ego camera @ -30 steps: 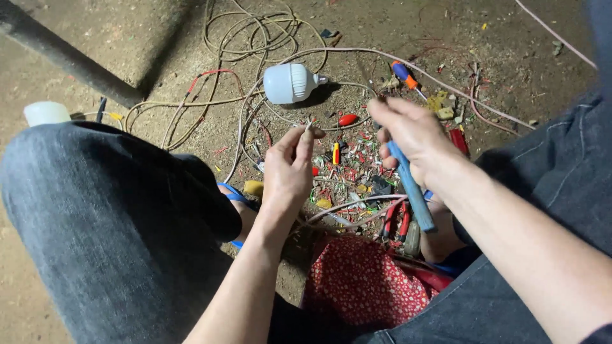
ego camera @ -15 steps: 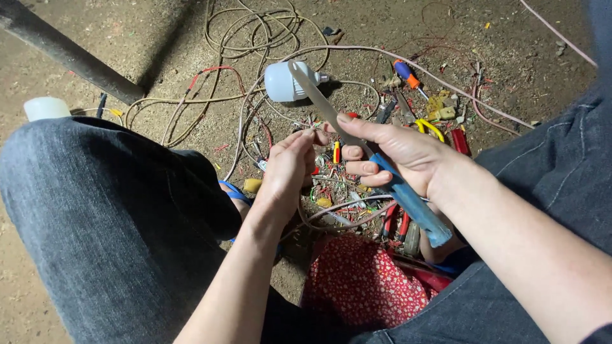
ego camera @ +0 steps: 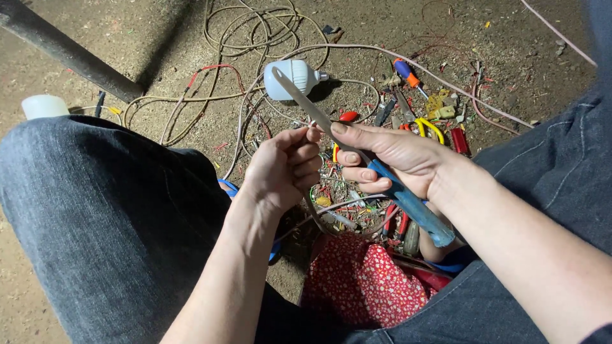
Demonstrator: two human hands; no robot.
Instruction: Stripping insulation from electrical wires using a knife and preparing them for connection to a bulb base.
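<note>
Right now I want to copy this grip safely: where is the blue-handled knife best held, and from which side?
Grip the blue handle, not the bare blade. The knife lies slanted, blade pointing away toward the white bulb, handle end near the body. Coming from the right, as the right hand does, probably keeps the fingers behind the edge. The left hand meets the blade from the other side.

A knife (ego camera: 357, 153) with a blue handle and silvery blade, a white bulb (ego camera: 290, 78), red and beige wires (ego camera: 210, 83), a yellow-handled tool (ego camera: 432, 129), red cloth (ego camera: 363, 286) dotted with small white flowers, dark blue jeans (ego camera: 108, 210) and brown dirt ground (ego camera: 153, 38).
</note>
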